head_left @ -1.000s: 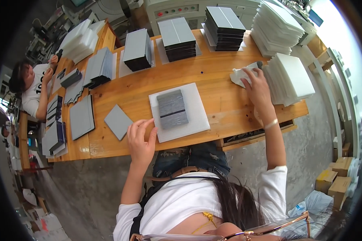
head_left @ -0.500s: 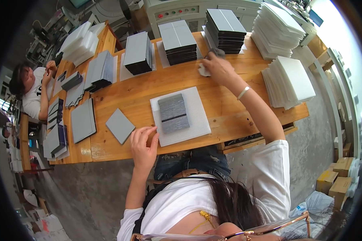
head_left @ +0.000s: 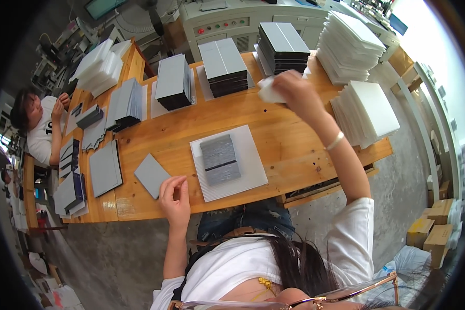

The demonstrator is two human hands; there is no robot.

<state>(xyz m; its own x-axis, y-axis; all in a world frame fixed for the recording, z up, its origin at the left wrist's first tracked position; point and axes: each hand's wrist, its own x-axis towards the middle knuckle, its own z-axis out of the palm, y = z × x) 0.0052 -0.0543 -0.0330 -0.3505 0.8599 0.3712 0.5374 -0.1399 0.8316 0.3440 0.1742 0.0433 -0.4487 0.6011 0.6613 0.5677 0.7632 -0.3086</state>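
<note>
Raised over the far part of the table, my right hand (head_left: 297, 95) is closed on a white crumpled cloth (head_left: 271, 93), just in front of the tall stacks. My left hand (head_left: 174, 201) is at the near table edge, fingers loosely bent, a gap between thumb and fingers, with nothing visible in it. It overlaps the near corner of a single grey flat panel (head_left: 151, 174). To its right, a white ribbed sheet (head_left: 253, 175) carries a silvery-grey block (head_left: 221, 150) with a dark band across it.
Stacks of grey panels with black sides (head_left: 223, 59) line the far side. White sheet piles (head_left: 364, 111) stand at the right. Grey panels (head_left: 106, 168) and smaller dark-edged pieces lie left, where another person (head_left: 44, 124) sits. A partly open drawer (head_left: 325, 186) is under the near edge.
My right hand has lifted off the tabletop with the white cloth, moving slightly right. My left hand has drawn back from the ribbed sheet, its fingers more bent. The whole view has shifted slightly.
</note>
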